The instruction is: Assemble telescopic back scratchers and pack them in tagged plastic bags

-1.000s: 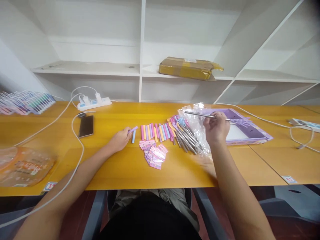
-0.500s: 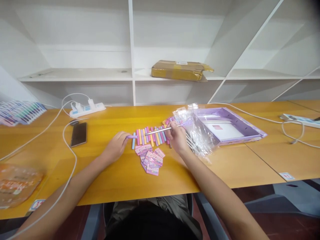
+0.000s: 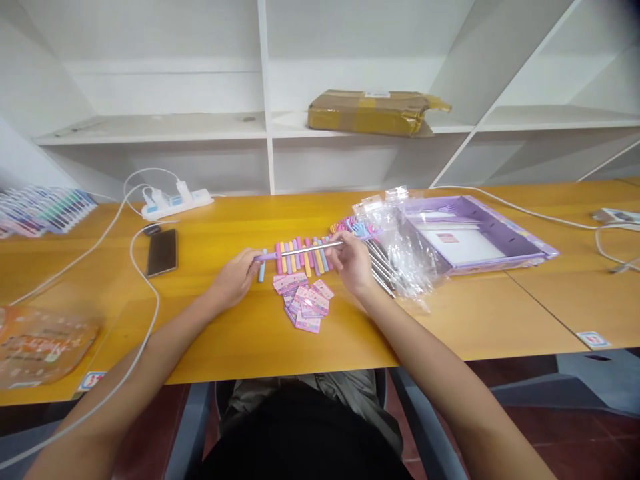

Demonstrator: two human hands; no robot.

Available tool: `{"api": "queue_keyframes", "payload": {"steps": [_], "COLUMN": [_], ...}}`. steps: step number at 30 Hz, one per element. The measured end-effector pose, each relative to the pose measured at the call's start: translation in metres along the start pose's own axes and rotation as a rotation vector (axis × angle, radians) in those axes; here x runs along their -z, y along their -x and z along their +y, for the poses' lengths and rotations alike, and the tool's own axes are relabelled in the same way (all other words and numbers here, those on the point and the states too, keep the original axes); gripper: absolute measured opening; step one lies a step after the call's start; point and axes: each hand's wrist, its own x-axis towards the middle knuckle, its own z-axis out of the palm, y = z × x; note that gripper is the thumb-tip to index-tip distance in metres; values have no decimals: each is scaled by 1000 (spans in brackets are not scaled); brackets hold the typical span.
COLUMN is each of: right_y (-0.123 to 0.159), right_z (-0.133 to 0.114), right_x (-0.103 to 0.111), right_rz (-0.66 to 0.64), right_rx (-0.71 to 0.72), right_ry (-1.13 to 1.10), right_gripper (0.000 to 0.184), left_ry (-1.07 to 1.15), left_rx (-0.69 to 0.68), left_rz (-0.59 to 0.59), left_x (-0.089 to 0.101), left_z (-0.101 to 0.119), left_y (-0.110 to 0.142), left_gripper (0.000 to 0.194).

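Pinched in the fingers of my left hand point(image 3: 236, 277) is a short purple handle point(image 3: 270, 256), pointing right. My right hand point(image 3: 354, 261) is closed on a thin metal rod point(image 3: 313, 248), whose left end meets the handle's right end; whether it is inserted, I cannot tell. Beneath the rod lies a row of pink, yellow, purple and blue handles point(image 3: 293, 265), with one blue handle point(image 3: 262, 270) apart near my left fingertips. Pink printed cards point(image 3: 310, 303) are piled in front. Beyond my right hand are colourful small hand-shaped pieces point(image 3: 353, 227), partly covered, and several metal rods point(image 3: 383, 267).
Clear plastic bags point(image 3: 413, 257) lie against a purple box point(image 3: 520, 250) on the right. To the left are a phone point(image 3: 163, 252), a power strip point(image 3: 195, 199), a white cable point(image 3: 156, 287) crossing over my left forearm and an orange package point(image 3: 45, 347). A taped carton point(image 3: 370, 112) sits on the shelf.
The metal rod's left end has moved left and met the purple handle. Both hands keep their holds. The whole view has shifted slightly, with the table higher in the picture.
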Motion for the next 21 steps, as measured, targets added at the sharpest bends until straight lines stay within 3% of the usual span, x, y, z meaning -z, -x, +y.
{"api": "queue_keyframes", "payload": {"steps": [12, 16, 21], "right_y": [4, 2, -3], "right_z": [5, 1, -3], "right_x": [-5, -2, 2], "right_rz": [-56, -1, -96], "right_rx": [38, 83, 32], "right_ry": [147, 149, 107], "right_gripper": [39, 35, 26], "left_ry": [-68, -77, -60], "left_rx": [-4, -10, -20], "left_rz": [7, 19, 24], "left_x": [3, 4, 7], "left_z": [0, 1, 5], "left_y": [0, 0, 0], "left_gripper": [39, 38, 38]}}
